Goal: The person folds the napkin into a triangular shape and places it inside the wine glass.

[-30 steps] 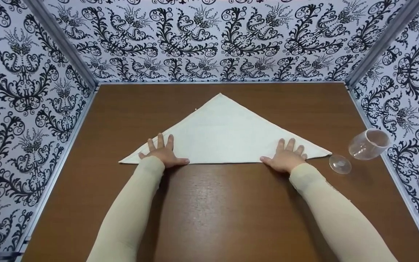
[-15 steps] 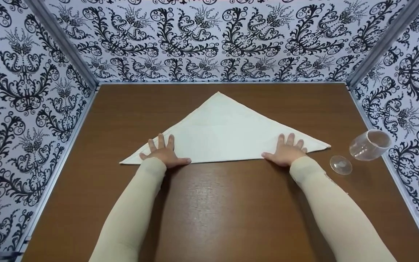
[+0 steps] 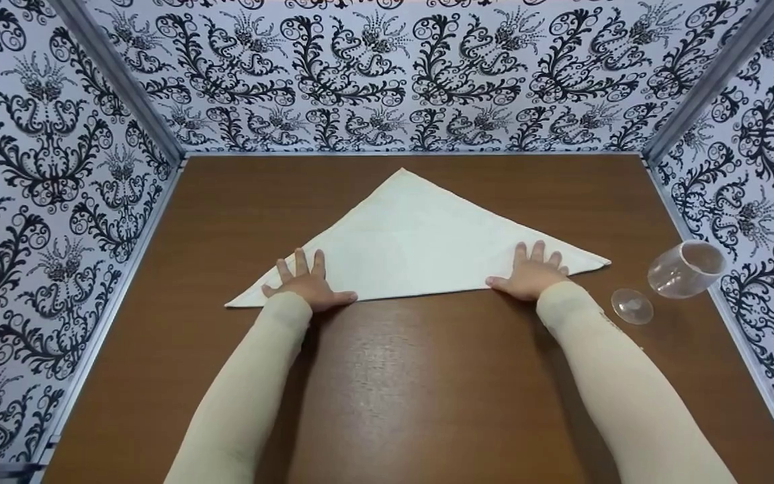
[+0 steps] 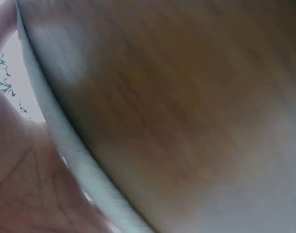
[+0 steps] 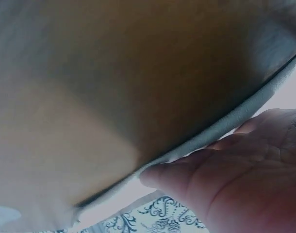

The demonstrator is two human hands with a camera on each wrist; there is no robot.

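Slightly rotated since a second ago, the white napkin (image 3: 420, 245) lies as a triangle mid-bench, its right corner now farther back. Left hand (image 3: 306, 282) and right hand (image 3: 531, 275) press flat, fingers spread, on its near corners. No writing shows.

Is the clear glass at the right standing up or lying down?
Lying down: the glass rests on its side on the table, foot toward the camera.

- Head view: from above the near edge of the table (image 3: 427, 390), facing forward and down, taking in the whole top to its far corners.
- Wrist views: pressed close against the table, blurred, each sharing the cloth's (image 3: 420, 242) near edge with the head view.
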